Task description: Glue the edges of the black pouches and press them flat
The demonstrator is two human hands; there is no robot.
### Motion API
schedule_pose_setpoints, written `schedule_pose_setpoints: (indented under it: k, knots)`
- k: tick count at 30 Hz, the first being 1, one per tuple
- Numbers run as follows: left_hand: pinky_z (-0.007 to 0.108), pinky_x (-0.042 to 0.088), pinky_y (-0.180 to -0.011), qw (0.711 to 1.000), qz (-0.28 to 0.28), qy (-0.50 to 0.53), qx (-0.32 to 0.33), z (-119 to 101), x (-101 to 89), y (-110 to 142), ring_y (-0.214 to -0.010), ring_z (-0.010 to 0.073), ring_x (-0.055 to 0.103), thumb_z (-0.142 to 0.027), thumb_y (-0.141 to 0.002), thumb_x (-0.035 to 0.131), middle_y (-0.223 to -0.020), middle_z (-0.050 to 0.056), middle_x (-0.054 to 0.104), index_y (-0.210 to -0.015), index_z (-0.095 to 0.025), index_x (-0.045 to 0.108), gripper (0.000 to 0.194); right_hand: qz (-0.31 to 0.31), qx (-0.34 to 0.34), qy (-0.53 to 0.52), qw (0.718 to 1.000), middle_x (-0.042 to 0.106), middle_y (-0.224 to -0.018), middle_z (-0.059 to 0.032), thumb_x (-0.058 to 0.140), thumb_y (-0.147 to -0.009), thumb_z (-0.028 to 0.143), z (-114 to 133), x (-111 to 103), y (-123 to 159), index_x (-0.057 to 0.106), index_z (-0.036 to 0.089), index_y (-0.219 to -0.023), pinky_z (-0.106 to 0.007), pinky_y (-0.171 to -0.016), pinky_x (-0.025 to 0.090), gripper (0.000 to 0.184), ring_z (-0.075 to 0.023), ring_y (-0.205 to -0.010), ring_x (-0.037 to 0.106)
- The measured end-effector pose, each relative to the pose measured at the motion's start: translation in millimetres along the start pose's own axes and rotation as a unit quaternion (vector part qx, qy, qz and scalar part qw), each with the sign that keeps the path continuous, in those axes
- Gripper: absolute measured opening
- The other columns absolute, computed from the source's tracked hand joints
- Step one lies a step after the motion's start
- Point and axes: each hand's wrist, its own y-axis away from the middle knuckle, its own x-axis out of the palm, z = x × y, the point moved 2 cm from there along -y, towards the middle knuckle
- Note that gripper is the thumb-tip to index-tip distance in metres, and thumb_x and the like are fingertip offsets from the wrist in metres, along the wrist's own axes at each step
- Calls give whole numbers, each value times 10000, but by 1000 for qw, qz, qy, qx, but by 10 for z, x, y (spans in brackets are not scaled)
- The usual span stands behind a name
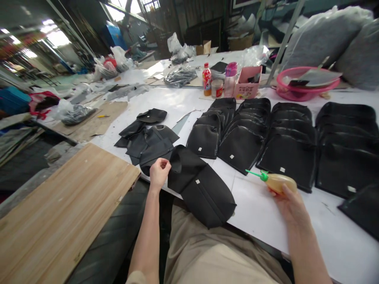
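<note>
My left hand (160, 172) is closed in a pinch at the left edge of a black leather-like piece (204, 185). This piece hangs partly over the table's front edge and bears a small white label. In my right hand (286, 199) is a squeeze bottle (280, 183) of amber liquid, its thin green nozzle pointing left. Beyond the bottle, rows of black pouch-like pieces (286, 157) overlap one another, several with white labels. A loose heap of black pieces (151, 138) lies past my left hand.
A wooden board (68, 209) stands at the left beside the white table (251, 213). Toward the back are a red-capped drink bottle (206, 80), a glass jar (217, 88), a pink box (248, 83) and a pink basin (308, 83). Large stuffed bags (325, 39) rise behind.
</note>
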Motion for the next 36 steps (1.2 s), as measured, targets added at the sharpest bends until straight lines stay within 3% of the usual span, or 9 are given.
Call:
schedule_pose_setpoints:
  k: [4,7,10,12,23,27,31,34,36]
  knots:
    - [319,494,-759,983,-143,-101,-50,133,16,-6,-761,200,632,-176,-855,575,-846,58,665,-838,-180,623,51,-6,-5,1,1000,766,-1047,-86,901,-738,418,17,18,20,760,230,-1086,-254,-519,538,420,-203,-738,701]
    - [316,498,-772,962,-236,-128,54,34,78,464,-818,202,624,-198,-942,527,-936,90,656,-953,-164,628,107,-7,-3,0,1000,764,-1074,-87,905,-725,424,26,32,30,766,230,-1078,-257,-522,540,426,-206,-746,702]
    - [289,493,-758,949,-75,-177,251,-115,293,975,-784,179,629,-211,-1006,526,-850,41,665,-987,-194,656,133,-9,10,7,1000,765,-1055,-88,891,-750,422,18,14,15,772,237,-1078,-252,-513,528,395,-202,-736,702]
    - [306,506,-784,934,6,-224,279,-107,437,1171,-852,198,649,-196,-1018,522,-924,59,695,-1020,-192,673,152,-7,6,17,1000,764,-1066,-91,877,-768,431,-1,-12,-8,770,251,-1086,-256,-507,520,381,-205,-739,703]
    - [355,492,-753,903,10,-330,274,192,594,965,-846,269,644,-176,-1011,434,-877,119,680,-877,-153,656,261,-19,-13,-22,999,771,-938,-72,947,-644,467,8,102,20,760,213,-1004,-241,-486,505,478,-176,-656,665]
    - [307,432,-628,935,-27,-245,256,71,388,972,-717,227,644,-220,-991,449,-828,86,680,-950,-164,623,187,-33,-22,-48,998,768,-902,-67,948,-637,483,14,106,34,761,216,-987,-229,-480,501,478,-168,-644,661]
    - [273,418,-596,976,-36,-76,201,-409,10,1114,-623,175,602,-316,-937,559,-786,36,652,-970,-187,598,139,-47,-38,-85,995,755,-852,-57,949,-617,513,24,91,27,753,219,-942,-214,-454,479,480,-164,-638,652]
    - [219,412,-553,981,112,141,79,-926,-108,1270,-562,122,553,-466,-924,646,-697,-24,594,-1000,-203,598,278,-58,-60,-114,990,749,-880,-51,940,-618,529,55,88,25,744,228,-952,-220,-465,485,491,-160,-655,639]
    - [209,430,-541,917,259,301,-21,-1239,-19,1360,-563,121,572,-615,-810,747,-704,-24,614,-1052,-200,608,499,-66,-78,-130,986,747,-927,-53,930,-633,531,104,75,47,736,235,-970,-232,-484,499,489,-164,-684,634]
